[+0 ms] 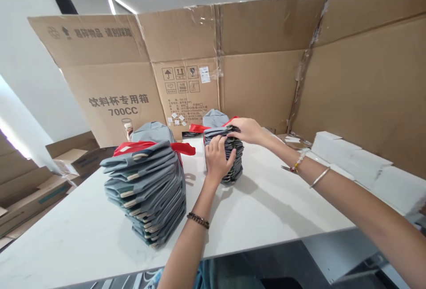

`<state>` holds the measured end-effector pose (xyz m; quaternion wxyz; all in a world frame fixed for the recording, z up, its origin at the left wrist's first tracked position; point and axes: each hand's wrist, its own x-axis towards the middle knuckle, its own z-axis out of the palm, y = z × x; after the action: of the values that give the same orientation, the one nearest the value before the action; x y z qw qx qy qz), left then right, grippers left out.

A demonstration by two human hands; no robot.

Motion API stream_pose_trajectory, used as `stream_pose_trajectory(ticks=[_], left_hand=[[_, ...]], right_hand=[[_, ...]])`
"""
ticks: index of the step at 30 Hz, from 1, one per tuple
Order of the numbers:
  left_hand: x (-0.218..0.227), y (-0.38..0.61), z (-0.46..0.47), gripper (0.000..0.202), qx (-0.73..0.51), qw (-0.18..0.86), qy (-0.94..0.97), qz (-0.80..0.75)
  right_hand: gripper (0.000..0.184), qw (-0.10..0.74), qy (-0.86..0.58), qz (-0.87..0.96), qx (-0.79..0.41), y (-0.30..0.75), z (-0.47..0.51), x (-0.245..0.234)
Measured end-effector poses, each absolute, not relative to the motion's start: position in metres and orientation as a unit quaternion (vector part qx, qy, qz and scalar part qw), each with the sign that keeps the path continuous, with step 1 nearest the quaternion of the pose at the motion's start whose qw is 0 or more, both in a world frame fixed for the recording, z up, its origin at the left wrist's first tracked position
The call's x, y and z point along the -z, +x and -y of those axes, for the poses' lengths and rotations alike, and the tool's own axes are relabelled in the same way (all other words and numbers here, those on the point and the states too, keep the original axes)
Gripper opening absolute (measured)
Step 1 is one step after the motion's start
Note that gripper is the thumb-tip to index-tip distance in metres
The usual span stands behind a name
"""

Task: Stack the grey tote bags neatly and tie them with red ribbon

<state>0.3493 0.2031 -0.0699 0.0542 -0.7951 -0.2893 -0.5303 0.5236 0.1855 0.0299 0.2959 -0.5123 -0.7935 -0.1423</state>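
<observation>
A tall stack of folded grey cloth pieces stands toward the back of the table, with a red ribbon near its top. My left hand rests against the front of this stack, fingers laid over the folds and thumb apart. At the top right edge, my right hand has its fingers bent over the upper folded grey cloth; its fingertips are partly hidden. To the left leans a bigger stack of the same grey cloth, with another red ribbon across its top. Neither hand touches that one.
Cardboard panels stand upright behind and to the right of the white table. White boxes or packets line the right side. A pointed metal tool lies partly behind my right wrist. Cardboard boxes sit at left.
</observation>
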Motion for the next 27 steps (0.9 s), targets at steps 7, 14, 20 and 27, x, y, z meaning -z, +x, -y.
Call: stream_pose_trajectory(ticks=[7,14,20,27], left_hand=[[0.105,0.360,-0.208,0.048,0.520,0.103,-0.775,0.343],[0.113,0.365,-0.204,0.028,0.499,0.261,-0.729,0.388],[0.099,0.350,-0.188,0.017,0.530,0.200,-0.733,0.377],[-0.011,0.333,-0.218,0.025,0.595,-0.043,-0.604,0.529]], right_hand=[[0.024,0.456,-0.468,0.733,0.192,0.497,-0.181,0.010],[0.017,0.536,-0.339,0.715,0.295,0.478,-0.162,0.043],[0.013,0.528,-0.323,0.705,0.346,0.481,-0.163,0.046],[0.038,0.508,-0.358,0.753,0.217,0.491,-0.152,0.040]])
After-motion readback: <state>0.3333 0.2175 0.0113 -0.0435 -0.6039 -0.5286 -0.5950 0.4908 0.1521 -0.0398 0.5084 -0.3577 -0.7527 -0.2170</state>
